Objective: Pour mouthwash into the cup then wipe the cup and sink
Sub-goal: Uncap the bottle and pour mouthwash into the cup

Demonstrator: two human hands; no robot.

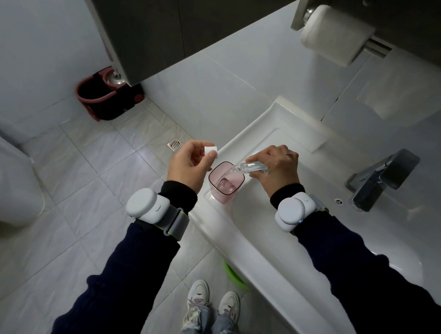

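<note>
A pink see-through cup [225, 189] stands upright on the left rim of the white sink [266, 246]. My right hand [277, 168] grips a small clear mouthwash bottle [252, 167], tipped sideways with its mouth over the cup. Clear liquid runs from it into the cup, where some has pooled at the bottom. My left hand [187, 165] is just left of the cup and pinches the bottle's white cap [211, 149] between thumb and fingers.
A chrome faucet [381, 180] stands at the sink's right side. A toilet paper roll [336, 36] hangs on the wall above. A dark red mop bucket [107, 98] and a floor drain [174, 144] lie on the tiled floor to the left.
</note>
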